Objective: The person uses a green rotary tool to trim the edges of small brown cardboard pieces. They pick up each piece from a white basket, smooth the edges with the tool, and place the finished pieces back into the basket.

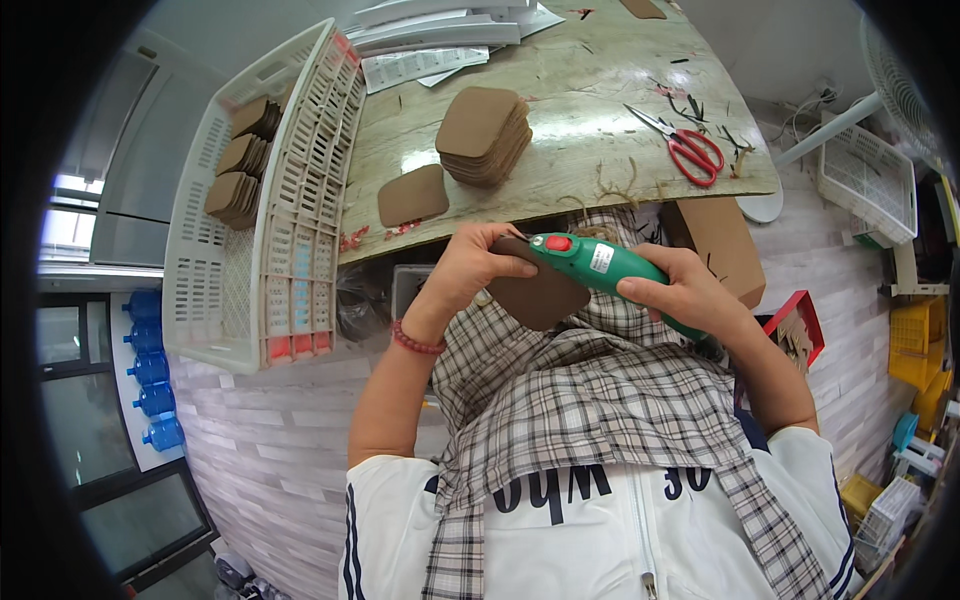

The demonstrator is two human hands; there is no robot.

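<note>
My left hand [478,262] grips a brown rounded leather-like piece [540,297] just below the table's near edge, above my lap. My right hand [690,292] holds a green hand-held power tool [610,266] with a red button, its tip pressed at the piece's upper edge beside my left fingers. A plaid cloth [590,390] lies over my lap beneath both hands. On the table [600,75] stands a stack of the same brown pieces [483,135], and a single brown piece [412,195] lies beside it nearer the edge.
A white plastic basket [265,200] at the table's left holds several stacks of brown pieces [240,165]. Red-handled scissors [685,142] lie on the table's right side. Papers [430,40] sit at the far edge. A cardboard box [722,240] and a white crate [868,180] stand to the right.
</note>
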